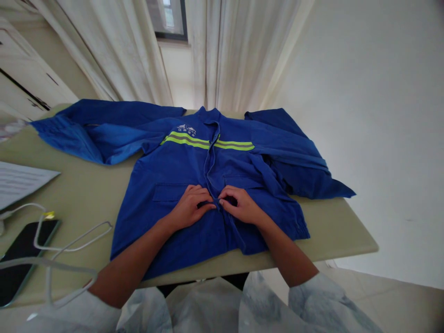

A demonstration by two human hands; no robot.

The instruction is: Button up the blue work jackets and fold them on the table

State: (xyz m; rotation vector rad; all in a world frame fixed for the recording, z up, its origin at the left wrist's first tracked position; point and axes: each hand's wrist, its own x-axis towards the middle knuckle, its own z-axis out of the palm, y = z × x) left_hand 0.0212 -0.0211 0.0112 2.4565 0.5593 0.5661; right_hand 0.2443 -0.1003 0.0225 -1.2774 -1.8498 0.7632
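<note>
A blue work jacket point(180, 185) with two yellow-green reflective stripes point(208, 143) across the chest lies face up on a pale green table point(333, 226), collar away from me and both sleeves spread out. My left hand point(190, 206) and my right hand point(239, 203) meet at the jacket's front opening, low on the placket. Both hands have their fingers curled and pinch the fabric edges together at the centre seam. What sits between the fingertips is too small to make out.
At the table's left lie a dark phone point(21, 259), white cables point(69, 243) and a printed sheet of paper point(19, 182). White curtains point(222, 55) hang behind the table, with a window above. A plain wall stands to the right, and a cabinet at far left.
</note>
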